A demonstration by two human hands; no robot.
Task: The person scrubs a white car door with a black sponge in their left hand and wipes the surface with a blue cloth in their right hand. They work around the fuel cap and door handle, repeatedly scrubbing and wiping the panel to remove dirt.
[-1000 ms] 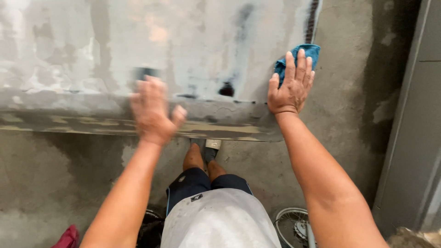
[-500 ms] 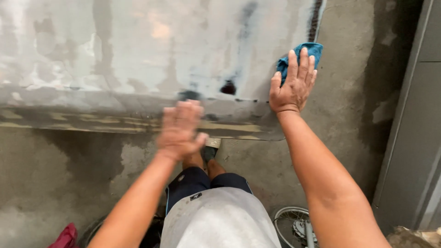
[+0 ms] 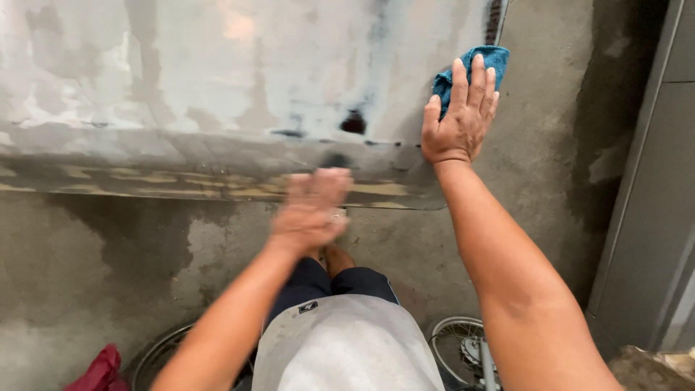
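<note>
Pressing a small blue terry cloth (image 3: 494, 59) flat against a large grey, patchy, sanded metal panel (image 3: 217, 94), the right hand (image 3: 460, 119) lies open with fingers spread and straight, palm down on the cloth, whose upper corner shows past the fingertips at the panel's far right edge. Well to the left of it and lower, the left hand (image 3: 311, 210) is a blur of motion over the panel's lower lip, where yellowish streaks run along the metal; whether that hand is open or closed, or has hold of anything, cannot be told. Between the two hands, a dark oval hole (image 3: 353, 122) sits in the panel face amid bluish-black smudges. Below the hands lies a stained concrete floor (image 3: 108, 275), with the person's dark shorts and grey shirt in the near foreground. A spoked wheel rim (image 3: 452, 347) rests beneath the right forearm, and a red rag (image 3: 98, 369) lies far below the left arm.
</note>
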